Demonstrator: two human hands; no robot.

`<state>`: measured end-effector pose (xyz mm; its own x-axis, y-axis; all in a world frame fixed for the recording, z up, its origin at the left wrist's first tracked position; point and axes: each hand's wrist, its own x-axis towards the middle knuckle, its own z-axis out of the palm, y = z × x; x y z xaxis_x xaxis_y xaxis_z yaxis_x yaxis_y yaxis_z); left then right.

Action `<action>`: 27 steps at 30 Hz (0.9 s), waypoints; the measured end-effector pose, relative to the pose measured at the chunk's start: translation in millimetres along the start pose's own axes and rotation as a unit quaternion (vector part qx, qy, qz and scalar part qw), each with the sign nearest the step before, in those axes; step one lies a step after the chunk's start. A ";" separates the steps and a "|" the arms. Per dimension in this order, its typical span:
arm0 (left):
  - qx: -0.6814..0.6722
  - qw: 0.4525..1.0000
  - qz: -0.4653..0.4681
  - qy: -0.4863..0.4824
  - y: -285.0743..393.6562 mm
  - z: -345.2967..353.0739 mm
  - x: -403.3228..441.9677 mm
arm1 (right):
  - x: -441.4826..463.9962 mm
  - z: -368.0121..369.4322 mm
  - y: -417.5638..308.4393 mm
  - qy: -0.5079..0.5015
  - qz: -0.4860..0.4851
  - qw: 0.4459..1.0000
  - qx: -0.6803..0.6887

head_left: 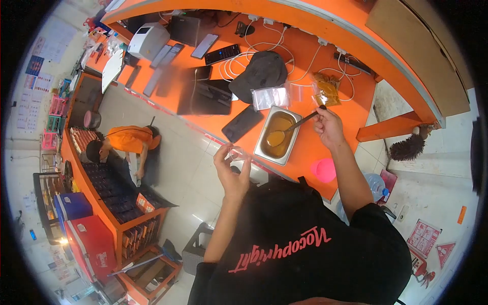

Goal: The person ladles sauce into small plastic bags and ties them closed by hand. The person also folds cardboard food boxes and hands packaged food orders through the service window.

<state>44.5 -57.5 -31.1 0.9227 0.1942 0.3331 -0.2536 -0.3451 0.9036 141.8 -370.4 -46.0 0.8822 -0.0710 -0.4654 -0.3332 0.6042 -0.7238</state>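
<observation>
Metal pan (271,158): stands on the orange counter (312,145), between the two hands and near the edge. Contains yellow-brown sauce (284,122), lying below the rim.

Spoon (303,120): slants over the pan's right side, with its bowl inside the pan and full of the same sauce. Cannot tell whether touching the surface below.

Right hand (329,127): closes fingers and thumb round the end of the spoon's dark handle, beyond the pan's right rim.

Left hand (235,175): raised off the counter to the left of the pan; pinches a small clear plastic bag (238,152) between thumb and fingers. Cannot make out anything inside the bag.

Stack of clear bags (270,98): lies flat just beyond the pan's far end, in front of the black cap (260,73).

Plastic packet (326,90): lies beyond the right hand, amid white cables (351,91); holds a yellow-brown filling, too indistinct to name.

Pink plastic item (324,170): rests to the right of the pan, by the counter edge. Cannot tell whether bowl or scoop.

Large clear bottle (375,185): stands beyond the counter edge, partly behind the right forearm.

Blue cooler (75,207) and red cooler (94,249): stand side by side at far left, with contents hidden.
</observation>
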 end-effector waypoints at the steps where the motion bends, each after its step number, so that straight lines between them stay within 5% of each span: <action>1: -0.001 1.000 -0.001 -0.001 0.0 0.8 1.3 | -1.8 1.7 -4.4 0.000 -0.002 1.000 0.001; 27: 0.083 0.992 0.098 -0.013 12.6 17.7 37.2 | -17.7 20.5 -27.7 0.009 -0.049 0.998 0.032</action>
<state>80.7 -70.9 -12.1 0.8682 0.0862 0.4887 -0.3787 -0.5213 0.7647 142.3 -369.7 -7.2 0.9034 -0.1465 -0.4030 -0.2224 0.6434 -0.7325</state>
